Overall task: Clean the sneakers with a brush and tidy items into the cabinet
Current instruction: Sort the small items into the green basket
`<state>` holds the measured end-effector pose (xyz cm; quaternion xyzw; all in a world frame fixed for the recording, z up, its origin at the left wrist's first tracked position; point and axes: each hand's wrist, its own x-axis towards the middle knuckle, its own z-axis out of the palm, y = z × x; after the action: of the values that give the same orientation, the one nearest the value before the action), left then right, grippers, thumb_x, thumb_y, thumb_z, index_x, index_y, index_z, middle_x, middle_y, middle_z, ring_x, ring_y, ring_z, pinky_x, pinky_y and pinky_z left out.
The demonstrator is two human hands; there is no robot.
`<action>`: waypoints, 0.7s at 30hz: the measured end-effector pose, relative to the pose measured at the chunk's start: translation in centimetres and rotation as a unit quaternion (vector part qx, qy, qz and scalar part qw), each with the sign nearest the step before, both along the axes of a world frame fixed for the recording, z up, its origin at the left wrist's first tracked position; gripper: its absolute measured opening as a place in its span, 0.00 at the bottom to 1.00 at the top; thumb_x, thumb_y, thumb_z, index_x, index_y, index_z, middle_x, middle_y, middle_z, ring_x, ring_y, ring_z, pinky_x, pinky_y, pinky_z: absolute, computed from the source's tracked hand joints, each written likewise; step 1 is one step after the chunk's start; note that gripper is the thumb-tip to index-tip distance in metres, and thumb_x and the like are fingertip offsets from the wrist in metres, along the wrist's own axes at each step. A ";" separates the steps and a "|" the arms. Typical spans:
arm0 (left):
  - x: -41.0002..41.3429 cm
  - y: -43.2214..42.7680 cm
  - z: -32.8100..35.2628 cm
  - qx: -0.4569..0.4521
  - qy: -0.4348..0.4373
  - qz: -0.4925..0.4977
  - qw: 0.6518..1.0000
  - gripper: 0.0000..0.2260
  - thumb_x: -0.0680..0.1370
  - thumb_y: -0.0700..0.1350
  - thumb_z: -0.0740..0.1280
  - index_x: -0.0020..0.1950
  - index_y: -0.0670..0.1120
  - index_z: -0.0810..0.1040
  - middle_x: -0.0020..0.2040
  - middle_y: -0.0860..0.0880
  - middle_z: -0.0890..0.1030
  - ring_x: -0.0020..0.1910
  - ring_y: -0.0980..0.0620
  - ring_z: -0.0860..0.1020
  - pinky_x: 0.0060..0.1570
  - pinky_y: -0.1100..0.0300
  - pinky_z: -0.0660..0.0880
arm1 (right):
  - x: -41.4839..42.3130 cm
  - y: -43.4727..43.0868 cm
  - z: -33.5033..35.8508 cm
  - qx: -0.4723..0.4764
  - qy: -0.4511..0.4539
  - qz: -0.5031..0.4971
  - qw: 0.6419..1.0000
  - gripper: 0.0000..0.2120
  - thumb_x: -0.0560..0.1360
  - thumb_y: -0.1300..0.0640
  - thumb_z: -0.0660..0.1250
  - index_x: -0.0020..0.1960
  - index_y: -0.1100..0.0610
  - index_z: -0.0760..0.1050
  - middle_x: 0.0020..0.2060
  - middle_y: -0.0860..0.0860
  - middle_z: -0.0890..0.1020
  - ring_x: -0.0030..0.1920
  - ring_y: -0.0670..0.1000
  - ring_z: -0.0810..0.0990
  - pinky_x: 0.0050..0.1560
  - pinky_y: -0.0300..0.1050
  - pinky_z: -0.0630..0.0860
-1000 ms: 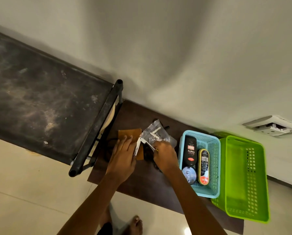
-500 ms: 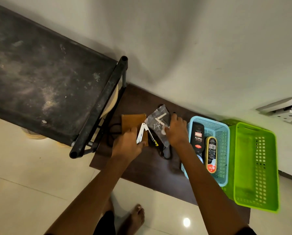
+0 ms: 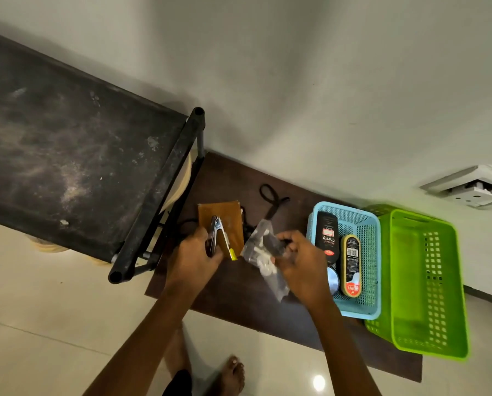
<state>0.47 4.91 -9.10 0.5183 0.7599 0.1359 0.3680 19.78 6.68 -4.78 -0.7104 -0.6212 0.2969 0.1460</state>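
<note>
Pale wall and floor tiles frame a low dark counter [image 3: 267,310] set against the wall, with a black rack [image 3: 159,201] at its left end. The left grip [image 3: 194,252] is curled round a folding metal tool [image 3: 216,230], held over a brown pad [image 3: 227,218] near the counter's left edge. The right grip [image 3: 302,261] pinches a clear bag [image 3: 260,247] of small white and dark bits above the counter's middle. A black cord [image 3: 270,195] lies near the back edge. Toward the right end a blue basket [image 3: 364,252] holds a black bottle [image 3: 328,235], a brown bottle [image 3: 351,264] and a round tin [image 3: 332,282]. A green basket [image 3: 427,281] touches it at the right edge.
</note>
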 end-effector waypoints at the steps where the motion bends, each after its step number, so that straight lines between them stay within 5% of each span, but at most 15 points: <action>1: -0.1 -0.2 0.0 0.005 0.004 0.002 1.000 0.11 0.75 0.51 0.68 0.53 0.49 0.72 0.42 0.53 0.75 0.45 0.53 0.79 0.43 0.61 0.75 | 0.2 -1.0 -0.4 -0.004 0.004 0.007 1.000 0.16 0.65 0.68 0.72 0.50 0.55 0.79 0.30 0.46 0.75 0.31 0.42 0.73 0.33 0.27 0.67; 6: 0.1 -0.9 0.1 0.021 0.018 0.001 1.000 0.11 0.75 0.51 0.68 0.53 0.48 0.73 0.44 0.51 0.77 0.45 0.52 0.79 0.43 0.63 0.74 | 0.0 -3.8 -1.5 -0.028 0.004 -0.016 0.999 0.15 0.67 0.66 0.72 0.52 0.55 0.77 0.36 0.48 0.78 0.35 0.48 0.74 0.32 0.28 0.65; 12: 0.1 -1.2 0.1 0.041 0.019 0.005 0.999 0.11 0.76 0.49 0.69 0.54 0.46 0.74 0.42 0.53 0.74 0.40 0.57 0.74 0.36 0.68 0.67 | -0.9 -2.4 -0.7 0.074 0.122 -0.185 0.972 0.18 0.69 0.69 0.70 0.55 0.55 0.72 0.36 0.45 0.74 0.37 0.42 0.75 0.37 0.24 0.68; 15: 0.1 -1.2 0.1 0.033 0.010 0.018 0.999 0.12 0.76 0.48 0.69 0.55 0.45 0.74 0.43 0.52 0.73 0.41 0.57 0.74 0.39 0.65 0.69 | -1.7 0.0 -1.4 0.118 0.127 -0.189 0.967 0.16 0.72 0.64 0.64 0.60 0.59 0.70 0.43 0.51 0.76 0.42 0.49 0.77 0.44 0.29 0.71; 17: -0.1 -1.2 0.0 0.031 0.003 0.022 0.999 0.12 0.76 0.48 0.68 0.55 0.44 0.74 0.42 0.52 0.74 0.40 0.56 0.74 0.37 0.66 0.70 | -2.2 1.5 -1.9 0.117 0.068 -0.149 0.980 0.18 0.71 0.59 0.63 0.61 0.60 0.69 0.49 0.56 0.77 0.49 0.55 0.77 0.51 0.41 0.72; 19: -0.4 -1.2 -0.1 0.028 0.000 0.027 0.999 0.11 0.76 0.49 0.68 0.54 0.45 0.74 0.41 0.52 0.75 0.38 0.57 0.74 0.33 0.68 0.68 | -2.7 2.3 -2.4 0.093 -0.091 -0.099 0.987 0.22 0.68 0.63 0.67 0.62 0.62 0.70 0.56 0.60 0.75 0.55 0.59 0.74 0.56 0.47 0.70; 21: -0.6 -1.2 -0.2 0.027 -0.005 0.034 0.999 0.11 0.76 0.49 0.68 0.53 0.45 0.74 0.39 0.52 0.75 0.36 0.58 0.73 0.32 0.69 0.67 | -3.3 2.2 -2.5 0.076 -0.273 -0.053 0.958 0.28 0.63 0.64 0.72 0.62 0.60 0.71 0.63 0.60 0.72 0.58 0.62 0.73 0.55 0.53 0.72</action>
<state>-0.11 3.69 -9.33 0.5018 0.7710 0.1715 0.3526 16.46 8.86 -7.30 -0.7832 -0.6195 0.0354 0.0400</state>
